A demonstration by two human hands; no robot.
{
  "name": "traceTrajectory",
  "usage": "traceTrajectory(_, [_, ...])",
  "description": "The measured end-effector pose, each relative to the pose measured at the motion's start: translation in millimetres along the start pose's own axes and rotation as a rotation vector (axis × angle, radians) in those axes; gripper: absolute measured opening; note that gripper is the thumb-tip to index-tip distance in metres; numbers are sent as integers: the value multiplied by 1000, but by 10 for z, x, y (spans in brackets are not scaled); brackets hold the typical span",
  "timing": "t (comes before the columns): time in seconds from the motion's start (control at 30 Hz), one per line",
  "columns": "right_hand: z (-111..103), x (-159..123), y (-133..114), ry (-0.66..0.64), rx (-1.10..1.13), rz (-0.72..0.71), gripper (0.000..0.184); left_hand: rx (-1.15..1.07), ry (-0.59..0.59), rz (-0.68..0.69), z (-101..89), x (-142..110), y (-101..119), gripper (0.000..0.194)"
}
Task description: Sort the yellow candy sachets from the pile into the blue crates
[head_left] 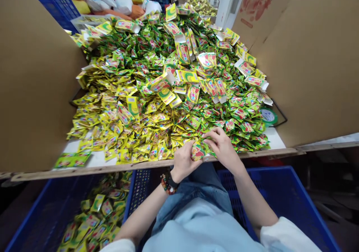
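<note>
My left hand (183, 158) and my right hand (223, 147) meet at the table's front edge, both closed on a small bundle of green-and-yellow sachets (198, 151). A beaded bracelet (167, 184) sits on my left wrist. Just beyond the hands spreads a large heap of the same sachets (157, 106) covering the white table (276, 140). Small yellow-green cartons (161, 82) lie scattered on top of the heap.
Tall cardboard walls stand at the left (33, 80) and right (314, 65) of the table. Below the front edge, a blue crate (42, 218) at the left holds several filled cartons; another blue crate (294, 203) is at the right. A green tape roll (268, 116) lies near the right wall.
</note>
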State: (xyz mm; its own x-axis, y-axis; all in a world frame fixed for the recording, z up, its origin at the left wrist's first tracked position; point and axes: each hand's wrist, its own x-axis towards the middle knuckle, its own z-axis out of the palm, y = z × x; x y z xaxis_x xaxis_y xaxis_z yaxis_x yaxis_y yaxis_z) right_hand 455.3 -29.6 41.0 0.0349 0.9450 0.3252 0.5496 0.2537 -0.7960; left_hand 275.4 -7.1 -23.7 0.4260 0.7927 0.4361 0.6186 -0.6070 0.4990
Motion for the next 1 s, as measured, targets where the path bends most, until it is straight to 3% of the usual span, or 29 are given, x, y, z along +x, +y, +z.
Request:
traceTrajectory(0.27, [50, -99, -193, -75, -400, -17, 20, -154, 98, -142, 256, -165, 133, 55])
traceTrajectory(0.37, [76, -140, -247, -107, -495, -38, 19, -155, 117, -114, 295, -184, 200, 54])
traceTrajectory(0.47, [146, -146, -222, -53, -423, -74, 18, -150, 116, -96, 306, -170, 223, 57])
traceTrajectory(0.6, [282, -146, -115, 178, -245, -193, 12, -229, 155, -123, 318, -172, 179, 56])
traceTrajectory(0.77, [432, -250, -38, 366, -366, -239, 14, -255, 202, -156, 364, -236, 138, 51])
traceTrajectory(0.87, [496, -329, -17, 377, -372, -209, 18, -236, 195, -144, 382, -250, 139, 44])
traceTrajectory(1.0, [532, -398, -25, 278, -314, -242, 21, -196, 183, -167, 396, -234, 128, 35])
